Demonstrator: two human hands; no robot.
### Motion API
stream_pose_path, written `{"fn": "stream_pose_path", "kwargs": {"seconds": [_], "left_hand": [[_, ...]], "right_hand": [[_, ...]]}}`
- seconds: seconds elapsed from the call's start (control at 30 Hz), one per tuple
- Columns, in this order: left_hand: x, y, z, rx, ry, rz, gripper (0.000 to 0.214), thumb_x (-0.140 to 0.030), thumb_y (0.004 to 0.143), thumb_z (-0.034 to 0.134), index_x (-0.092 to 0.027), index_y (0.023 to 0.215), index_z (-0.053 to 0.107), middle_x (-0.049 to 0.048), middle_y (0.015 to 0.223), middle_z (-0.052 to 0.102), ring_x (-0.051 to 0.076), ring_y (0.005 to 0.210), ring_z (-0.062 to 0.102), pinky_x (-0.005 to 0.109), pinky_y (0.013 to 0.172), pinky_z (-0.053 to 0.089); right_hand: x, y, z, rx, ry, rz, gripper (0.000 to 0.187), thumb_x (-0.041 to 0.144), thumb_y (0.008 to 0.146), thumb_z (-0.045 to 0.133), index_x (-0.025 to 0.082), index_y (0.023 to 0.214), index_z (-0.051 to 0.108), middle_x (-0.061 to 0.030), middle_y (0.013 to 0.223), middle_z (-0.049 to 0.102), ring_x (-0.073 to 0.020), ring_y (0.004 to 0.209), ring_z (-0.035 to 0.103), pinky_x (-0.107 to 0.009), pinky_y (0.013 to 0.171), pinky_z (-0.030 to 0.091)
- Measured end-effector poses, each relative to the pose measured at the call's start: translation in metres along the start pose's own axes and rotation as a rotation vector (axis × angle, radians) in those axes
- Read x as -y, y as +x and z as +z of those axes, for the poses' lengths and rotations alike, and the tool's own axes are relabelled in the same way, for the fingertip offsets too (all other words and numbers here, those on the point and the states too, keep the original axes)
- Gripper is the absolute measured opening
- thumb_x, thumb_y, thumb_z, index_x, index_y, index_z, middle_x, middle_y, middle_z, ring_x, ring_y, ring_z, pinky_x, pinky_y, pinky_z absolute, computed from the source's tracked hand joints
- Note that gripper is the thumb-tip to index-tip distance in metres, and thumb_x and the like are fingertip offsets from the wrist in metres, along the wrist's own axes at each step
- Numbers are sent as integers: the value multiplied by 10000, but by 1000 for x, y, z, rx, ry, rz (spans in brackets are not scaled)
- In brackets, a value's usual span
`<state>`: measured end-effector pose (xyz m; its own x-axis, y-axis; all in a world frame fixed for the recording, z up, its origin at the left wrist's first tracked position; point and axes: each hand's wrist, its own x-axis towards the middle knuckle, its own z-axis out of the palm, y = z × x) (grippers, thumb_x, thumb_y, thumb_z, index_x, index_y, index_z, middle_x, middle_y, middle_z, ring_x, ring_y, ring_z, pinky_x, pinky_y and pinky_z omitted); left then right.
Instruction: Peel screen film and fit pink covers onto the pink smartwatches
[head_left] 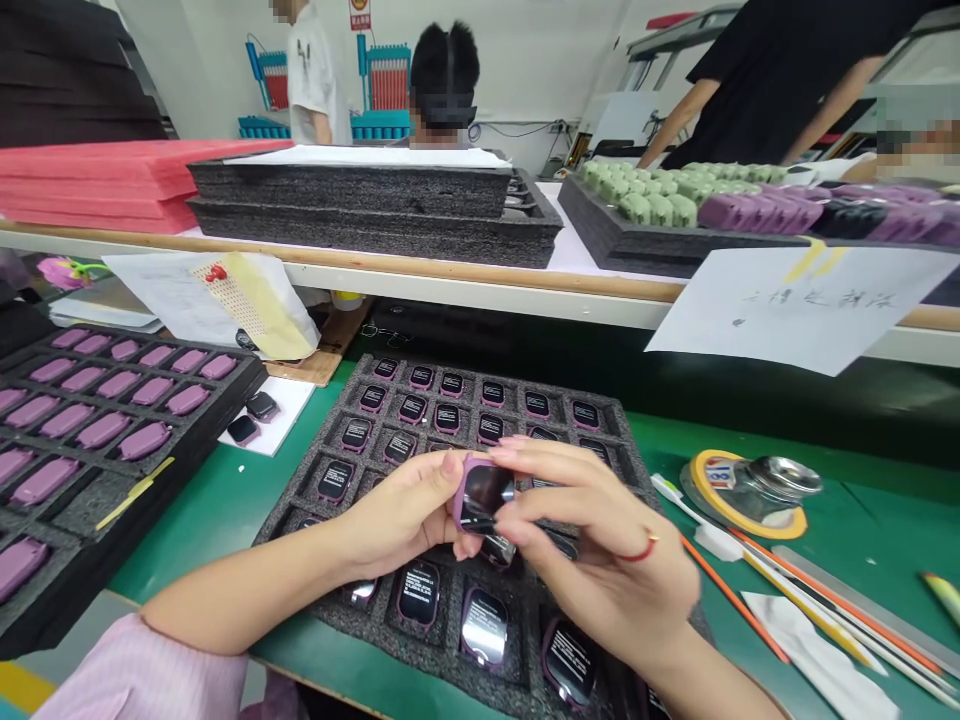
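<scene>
A smartwatch body with a purple case and a dark, glossy screen is held up between both hands. My left hand grips its left edge, thumb on top and fingers beneath. From the other side my right hand pinches its right side, with a red band on one finger. Under the hands lies a grey foam tray of similar watches, several with lit screens showing white text, such as the watch near the front. The hands hide part of the tray's middle.
Left, another foam tray holds purple watch cases. Two watches rest on white paper. Right are a glass jar, a toothbrush, sticks and a tissue. A shelf edge carrying foam trays crosses behind; people are beyond.
</scene>
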<state>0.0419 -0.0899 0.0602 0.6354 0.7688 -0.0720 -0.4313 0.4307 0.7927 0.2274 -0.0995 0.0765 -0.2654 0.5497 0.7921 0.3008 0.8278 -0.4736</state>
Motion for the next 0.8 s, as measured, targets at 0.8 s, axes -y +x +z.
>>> {"fn": "stream_pose_path", "kwargs": {"seconds": [0.8], "left_hand": [[-3, -1, 0, 70, -118, -33, 547, -612, 855, 679, -183, 1186, 745, 52, 813, 676, 82, 588, 594, 180, 538, 449]], "right_hand": [[-2, -6, -24, 19, -185, -174, 436, 28, 847, 716, 264, 1214, 711, -14, 1072, 787, -212, 956, 762, -354, 822, 663]]}}
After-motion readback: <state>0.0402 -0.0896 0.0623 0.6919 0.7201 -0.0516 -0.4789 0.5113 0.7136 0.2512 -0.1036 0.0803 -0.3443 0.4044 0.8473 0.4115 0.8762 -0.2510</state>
